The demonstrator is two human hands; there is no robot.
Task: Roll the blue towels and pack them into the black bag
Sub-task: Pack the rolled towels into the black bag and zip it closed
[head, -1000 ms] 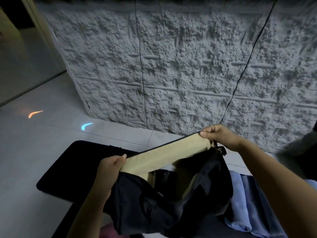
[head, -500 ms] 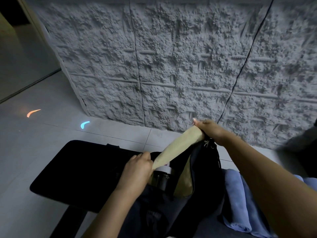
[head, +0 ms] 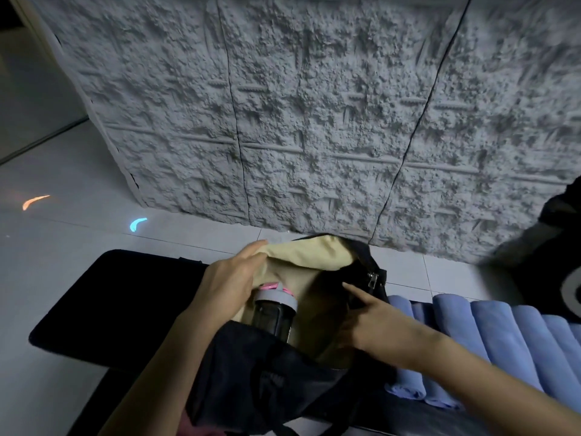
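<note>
The black bag (head: 270, 382) with beige lining stands open on a black cushioned bench (head: 103, 309) in front of me. My left hand (head: 229, 284) holds the lining at the bag's left rim and pulls it outward. My right hand (head: 371, 322) grips the dark right rim near the zipper, with the index finger stretched forward. A dark bottle (head: 273, 313) with a grey and pink lid stands inside the bag. Several rolled blue towels (head: 503, 341) lie side by side on the bench just right of the bag, partly hidden by my right forearm.
A rough grey textured wall (head: 314, 121) rises close behind the bench. Pale floor tiles (head: 63, 247) with two small coloured light marks lie to the left. A dark object (head: 559, 262) sits at the far right edge.
Both hands have lowered and spread the bag's mouth wider. My right hand has come down from the raised far rim to the right rim. The bottle inside now shows.
</note>
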